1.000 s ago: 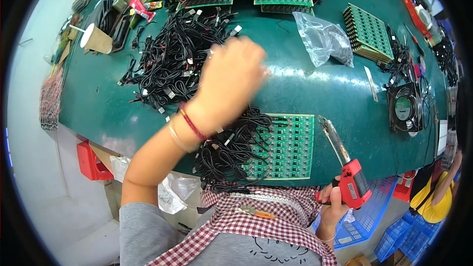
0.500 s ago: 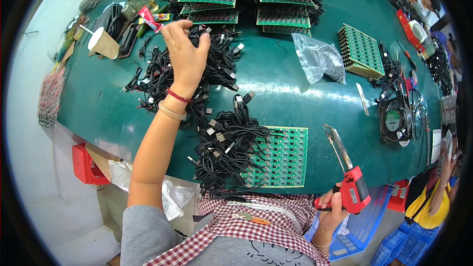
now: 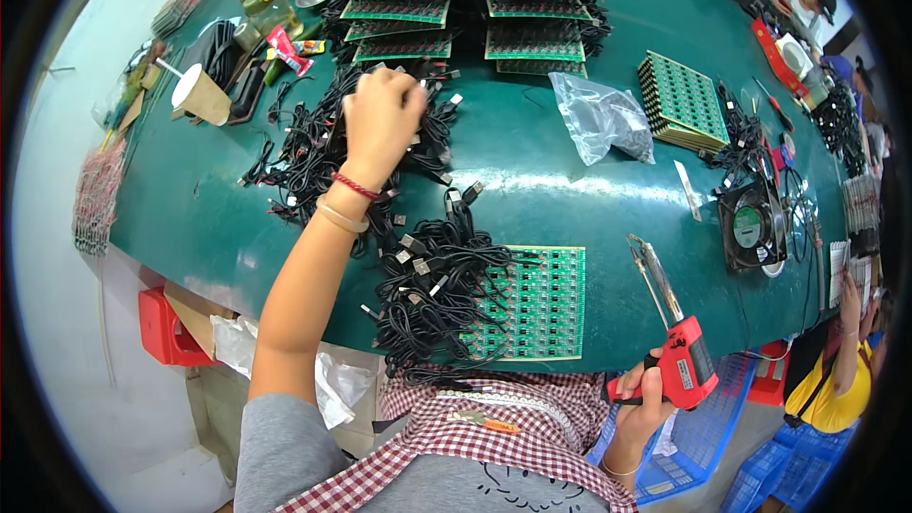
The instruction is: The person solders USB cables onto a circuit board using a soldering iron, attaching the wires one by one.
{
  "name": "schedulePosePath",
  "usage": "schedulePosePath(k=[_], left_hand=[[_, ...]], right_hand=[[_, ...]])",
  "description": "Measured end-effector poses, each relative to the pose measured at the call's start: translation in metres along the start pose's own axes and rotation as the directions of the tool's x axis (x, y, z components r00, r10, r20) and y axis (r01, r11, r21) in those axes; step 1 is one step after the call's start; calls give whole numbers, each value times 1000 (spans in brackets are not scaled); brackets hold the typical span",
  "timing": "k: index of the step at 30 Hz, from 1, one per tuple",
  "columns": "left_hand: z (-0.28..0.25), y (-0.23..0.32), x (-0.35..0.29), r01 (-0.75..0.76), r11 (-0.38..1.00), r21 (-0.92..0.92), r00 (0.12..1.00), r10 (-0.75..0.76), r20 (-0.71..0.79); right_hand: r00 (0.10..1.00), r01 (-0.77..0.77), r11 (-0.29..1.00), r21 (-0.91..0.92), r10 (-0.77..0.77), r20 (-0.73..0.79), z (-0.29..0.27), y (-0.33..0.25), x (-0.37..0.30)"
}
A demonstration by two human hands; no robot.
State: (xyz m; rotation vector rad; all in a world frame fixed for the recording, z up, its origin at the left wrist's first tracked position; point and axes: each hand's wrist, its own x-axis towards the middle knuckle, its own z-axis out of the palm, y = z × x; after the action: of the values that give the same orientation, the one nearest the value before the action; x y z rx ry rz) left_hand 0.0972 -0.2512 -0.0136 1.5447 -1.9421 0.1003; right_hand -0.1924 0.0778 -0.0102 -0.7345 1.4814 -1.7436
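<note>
My left hand point(image 3: 382, 123) reaches over a loose pile of black USB cables point(image 3: 309, 157), its fingers curled down among them. What is between the fingertips is hidden. In my right hand point(image 3: 642, 399) is a red and black soldering gun point(image 3: 686, 366), held at the table's near edge with its long metal tip pointing up and away. A green circuit board panel point(image 3: 546, 304) lies flat in front of me. A second bunch of black USB cables point(image 3: 432, 285) covers its left side, with some wire ends along the board.
Stacks of cabled boards point(image 3: 394, 9) rise at the back. To the right are a clear plastic bag point(image 3: 603, 119), a stack of bare board panels point(image 3: 682, 100) and a small black fan point(image 3: 750, 226). A paper cup point(image 3: 201, 95) stands at left. Another person point(image 3: 836, 389) works at far right.
My left hand has moved slightly right and down onto the cable pile, and its spread fingers have curled in. My right hand keeps the soldering gun in nearly the same place.
</note>
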Motion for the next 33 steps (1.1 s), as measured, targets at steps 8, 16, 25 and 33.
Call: schedulePosePath(k=[8, 16, 25, 33], left_hand=[[-34, 37, 5, 213, 696, -686, 947, 27, 321], [-85, 142, -65, 186, 623, -760, 585, 551, 595], [-82, 145, -106, 680, 386, -624, 254, 674, 694], [-74, 164, -134, 131, 651, -748, 770, 408, 490]], right_hand=[[999, -27, 999, 45, 28, -27, 2, -9, 9], [985, -160, 977, 144, 149, 82, 59, -37, 28], [911, -286, 954, 88, 243, 333, 81, -44, 36], [921, 351, 832, -430, -224, 318, 74, -27, 28]])
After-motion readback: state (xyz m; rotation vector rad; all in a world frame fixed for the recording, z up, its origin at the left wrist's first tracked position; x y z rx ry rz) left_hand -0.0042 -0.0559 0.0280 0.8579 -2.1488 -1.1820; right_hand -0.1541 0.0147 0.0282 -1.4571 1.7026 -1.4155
